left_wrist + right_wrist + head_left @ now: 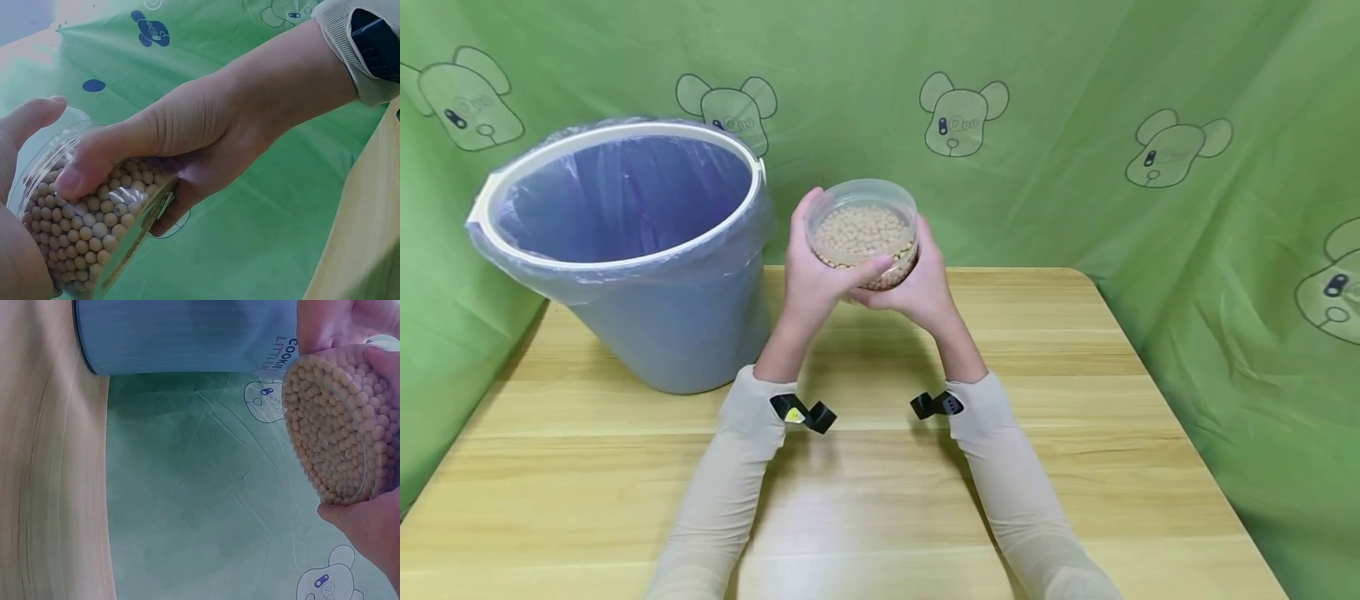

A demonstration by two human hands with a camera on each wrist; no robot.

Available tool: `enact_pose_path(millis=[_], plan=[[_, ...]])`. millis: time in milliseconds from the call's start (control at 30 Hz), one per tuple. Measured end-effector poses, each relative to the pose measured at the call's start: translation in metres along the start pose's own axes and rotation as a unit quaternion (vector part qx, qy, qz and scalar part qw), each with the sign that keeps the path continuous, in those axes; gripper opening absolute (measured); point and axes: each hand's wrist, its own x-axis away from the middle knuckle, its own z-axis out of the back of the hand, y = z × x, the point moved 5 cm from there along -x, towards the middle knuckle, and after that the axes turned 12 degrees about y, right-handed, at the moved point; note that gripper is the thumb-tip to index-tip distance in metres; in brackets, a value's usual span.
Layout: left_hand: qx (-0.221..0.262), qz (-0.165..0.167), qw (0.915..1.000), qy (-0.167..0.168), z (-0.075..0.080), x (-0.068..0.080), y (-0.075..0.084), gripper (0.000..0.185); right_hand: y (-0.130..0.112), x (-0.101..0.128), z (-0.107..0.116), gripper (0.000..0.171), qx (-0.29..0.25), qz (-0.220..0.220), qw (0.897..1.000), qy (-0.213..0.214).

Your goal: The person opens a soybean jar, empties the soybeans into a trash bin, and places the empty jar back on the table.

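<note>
Both forearms extended forward, raised, converging at centre, sleeves down to the wrists. Left hand [811,282] curled, thumb up along the far side, fingers wrapped across the front; right hand [922,287] cupped from below and the right side. Right fingertips look hidden, so exact curl there is unclear.

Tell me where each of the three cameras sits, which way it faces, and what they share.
Head: looks forward and down at the table, the bin and both forearms, with the left hand and right hand holding the jar.
Left wrist: faces the right hand across the jar; the left thumb shows.
Right wrist: faces the jar and bin; palm edge shows.
Shared: the jar of beans.
</note>
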Motion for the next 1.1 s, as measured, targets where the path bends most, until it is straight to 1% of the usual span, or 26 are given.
enact_pose_path(millis=[100,267,367,500,667,800,1000,1100], plan=[[0.027,-0.003,0.9996,-0.001,0.003,-0.001,0.002,0.110,0.001,-0.001,0.001,0.113,-0.007,-0.002,1.000,0.000],[0.089,0.009,0.9960,0.002,0.007,-0.005,0.000,0.111,0.006,-0.006,0.006,0.112,-0.013,-0.001,1.000,0.006],[0.098,0.012,0.9951,0.007,0.010,-0.008,-0.003,0.112,0.005,-0.008,0.010,0.111,-0.018,0.009,1.000,0.014],[0.082,0.004,0.9965,0.010,0.012,-0.010,-0.008,0.111,0.004,-0.011,0.018,0.111,-0.023,0.023,0.999,0.029],[0.037,-0.027,0.9989,0.011,0.012,-0.012,-0.014,0.111,0.006,-0.017,0.035,0.108,-0.034,0.036,0.997,0.062],[0.013,-0.035,0.9992,0.013,0.012,-0.013,-0.018,0.110,0.008,-0.020,0.052,0.107,-0.039,0.023,0.994,0.096],[0.002,-0.037,0.9992,0.016,0.011,-0.013,-0.022,0.110,0.010,-0.025,0.074,0.104,-0.047,0.012,0.989,0.137],[-0.031,-0.042,0.9985,0.014,0.010,-0.013,-0.025,0.112,0.010,-0.025,0.082,0.103,-0.052,0.007,0.986,0.155]])
